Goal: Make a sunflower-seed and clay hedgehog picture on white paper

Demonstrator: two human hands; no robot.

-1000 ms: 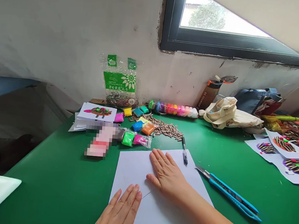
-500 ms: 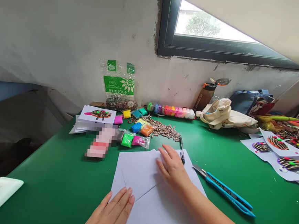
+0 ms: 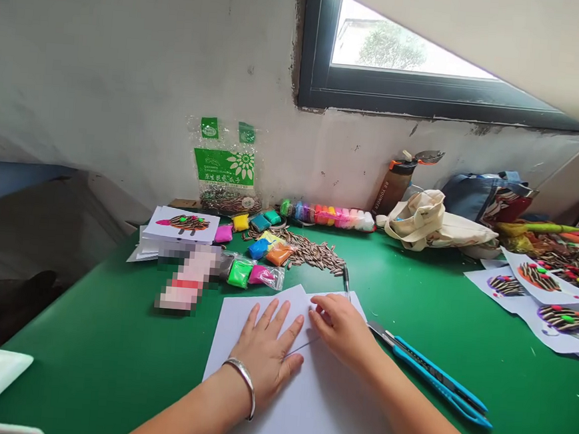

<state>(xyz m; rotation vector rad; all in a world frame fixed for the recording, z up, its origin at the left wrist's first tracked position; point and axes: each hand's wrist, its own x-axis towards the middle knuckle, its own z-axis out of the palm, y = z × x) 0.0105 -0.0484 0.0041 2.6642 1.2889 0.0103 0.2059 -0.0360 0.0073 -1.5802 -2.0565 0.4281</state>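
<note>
My left hand (image 3: 265,352) lies flat on a white paper sheet (image 3: 315,406), fingers spread and a silver bangle (image 3: 245,386) on the wrist. My right hand (image 3: 338,329) rests close by, its curled fingertips on the upper folded part of the sheet. A diagonal fold crosses the paper between my hands. Just past the sheet's far edge lies a black pen (image 3: 346,279), partly hidden by the paper. To the right of my right hand is a blue utility knife (image 3: 432,379).
The green table (image 3: 74,334) holds clay packets (image 3: 241,273), sunflower seeds (image 3: 311,252), a seed bag (image 3: 226,165), and a pixelated blurred object (image 3: 187,277). Seed-decorated paper pictures (image 3: 562,322) lie right. A bottle (image 3: 395,185) and canvas bag (image 3: 437,222) stand behind.
My left hand has slid up the sheet, bringing the bangle into view. My right hand has moved down and left. The paper's upper part now lies folded over, and the view has shifted slightly.
</note>
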